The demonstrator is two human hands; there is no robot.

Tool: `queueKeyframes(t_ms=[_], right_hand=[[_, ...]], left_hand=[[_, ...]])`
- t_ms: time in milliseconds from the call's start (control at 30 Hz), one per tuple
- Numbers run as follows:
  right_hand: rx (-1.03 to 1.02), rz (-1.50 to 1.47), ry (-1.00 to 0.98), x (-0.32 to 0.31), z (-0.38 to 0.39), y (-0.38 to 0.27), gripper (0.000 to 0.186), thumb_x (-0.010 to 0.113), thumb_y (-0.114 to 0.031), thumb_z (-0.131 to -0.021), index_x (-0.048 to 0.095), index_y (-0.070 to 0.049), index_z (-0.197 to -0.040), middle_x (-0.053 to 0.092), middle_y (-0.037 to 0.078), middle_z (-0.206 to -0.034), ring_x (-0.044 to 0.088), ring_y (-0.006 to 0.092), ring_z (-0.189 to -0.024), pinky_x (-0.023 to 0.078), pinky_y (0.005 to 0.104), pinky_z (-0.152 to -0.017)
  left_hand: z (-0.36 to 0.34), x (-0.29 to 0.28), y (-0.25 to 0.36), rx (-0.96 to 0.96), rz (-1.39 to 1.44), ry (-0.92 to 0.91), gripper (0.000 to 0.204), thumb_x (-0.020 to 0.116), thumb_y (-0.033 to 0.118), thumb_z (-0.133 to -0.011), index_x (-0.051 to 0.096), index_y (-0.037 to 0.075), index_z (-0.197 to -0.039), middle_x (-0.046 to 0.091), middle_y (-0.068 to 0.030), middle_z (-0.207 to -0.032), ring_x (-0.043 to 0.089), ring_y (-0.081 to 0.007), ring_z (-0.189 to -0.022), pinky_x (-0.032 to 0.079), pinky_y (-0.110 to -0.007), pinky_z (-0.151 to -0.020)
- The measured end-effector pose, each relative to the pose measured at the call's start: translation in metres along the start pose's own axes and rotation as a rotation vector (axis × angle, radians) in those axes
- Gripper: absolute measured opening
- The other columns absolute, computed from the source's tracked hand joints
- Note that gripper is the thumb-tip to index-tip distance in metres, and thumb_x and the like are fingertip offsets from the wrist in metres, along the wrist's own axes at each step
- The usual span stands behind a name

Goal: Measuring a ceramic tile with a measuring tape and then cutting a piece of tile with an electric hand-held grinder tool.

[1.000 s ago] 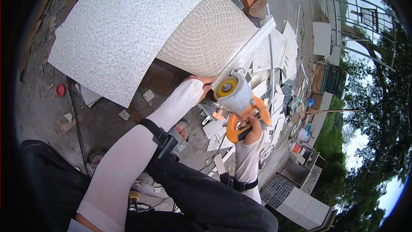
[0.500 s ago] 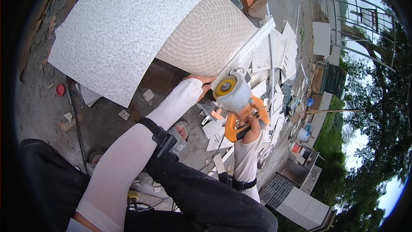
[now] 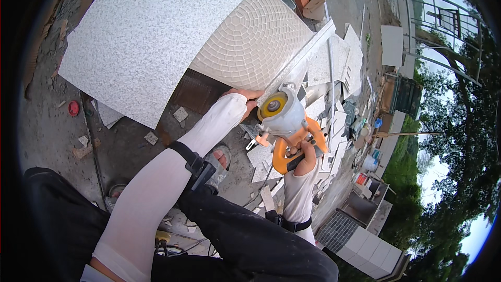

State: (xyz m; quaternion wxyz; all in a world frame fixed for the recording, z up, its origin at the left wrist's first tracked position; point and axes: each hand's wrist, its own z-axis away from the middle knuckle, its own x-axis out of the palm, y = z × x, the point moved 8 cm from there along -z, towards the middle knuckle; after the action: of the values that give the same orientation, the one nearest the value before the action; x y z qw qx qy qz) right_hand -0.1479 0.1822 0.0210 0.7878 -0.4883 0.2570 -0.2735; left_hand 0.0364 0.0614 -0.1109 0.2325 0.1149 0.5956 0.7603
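Observation:
My right hand (image 3: 307, 155) is wrapped around the rear handle of an orange and grey circular saw (image 3: 292, 120). The saw's round yellow part (image 3: 273, 105) faces me, beside a long pale straight bar (image 3: 297, 70). At the near corner of a beige tile (image 3: 250, 42) with a raised grid pattern, my left hand (image 3: 245, 103) pinches the edge close to the saw; some of its fingers are hidden. Overlapping this tile on the left is a large speckled white slab (image 3: 141, 31). Both forearms wear white sleeves with black straps.
Broken white tile pieces (image 3: 339, 57) lie heaped right of the saw, with a thin metal rod (image 3: 331, 68) among them. A red round lid (image 3: 73, 108) is on the floor at left. Beneath my arms are my sandalled foot (image 3: 222, 159) and a cable. Farther right stands a brick-and-tile block (image 3: 360, 250).
The saw has shifted very slightly, with its lower orange lever now a little differently angled. Both hands stay in almost the same place.

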Motion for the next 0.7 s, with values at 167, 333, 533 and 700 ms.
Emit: queueKeyframes(t_ms=[167, 333, 533, 700], right_hand=[[-0.036, -0.005, -0.015, 0.0, -0.001, 0.001, 0.016, 0.055, -0.006, -0.085, 0.055, -0.003, -0.1, 0.058, 0.007, -0.071, 0.056, 0.0158, -0.054, 0.049, 0.0303, -0.051], [-0.008, 0.033, 0.09, -0.008, 0.008, 0.003, 0.019, 0.057, -0.008, -0.085, 0.056, -0.002, -0.103, 0.057, 0.006, -0.071, 0.056, 0.0157, -0.054, 0.049, 0.0291, -0.05], [0.009, -0.121, 0.082, -0.041, 0.05, -0.045, 0.031, 0.057, -0.016, -0.089, 0.054, -0.004, -0.118, 0.053, 0.004, -0.077, 0.054, 0.0146, -0.059, 0.048, 0.029, -0.054], [-0.08, -0.213, 0.144, -0.087, 0.084, -0.064, 0.034, 0.055, -0.015, -0.091, 0.051, -0.001, -0.122, 0.052, 0.004, -0.078, 0.053, 0.0151, -0.062, 0.048, 0.0301, -0.057]], left_hand=[[0.001, -0.003, 0.006, 0.016, 0.011, 0.022, 0.035, 0.062, 0.01, -0.093, 0.064, 0.014, -0.128, 0.07, -0.0186, -0.103, 0.068, -0.0319, -0.081, 0.055, -0.038, -0.078], [0.005, -0.01, 0.011, 0.06, 0.016, 0.035, 0.034, 0.061, 0.012, -0.094, 0.064, 0.011, -0.128, 0.07, -0.0179, -0.107, 0.068, -0.033, -0.085, 0.055, -0.038, -0.08], [0.012, -0.004, 0.008, -0.102, 0.149, -0.074, 0.042, 0.055, 0.014, -0.098, 0.053, 0.012, -0.14, 0.07, -0.0146, -0.093, 0.066, -0.0179, -0.072, 0.054, -0.032, -0.068], [0.01, 0.013, 0.01, -0.133, 0.241, 0.011, 0.04, 0.058, 0.013, -0.097, 0.056, 0.009, -0.136, 0.068, -0.0101, -0.09, 0.063, -0.013, -0.07, 0.053, -0.029, -0.065]])
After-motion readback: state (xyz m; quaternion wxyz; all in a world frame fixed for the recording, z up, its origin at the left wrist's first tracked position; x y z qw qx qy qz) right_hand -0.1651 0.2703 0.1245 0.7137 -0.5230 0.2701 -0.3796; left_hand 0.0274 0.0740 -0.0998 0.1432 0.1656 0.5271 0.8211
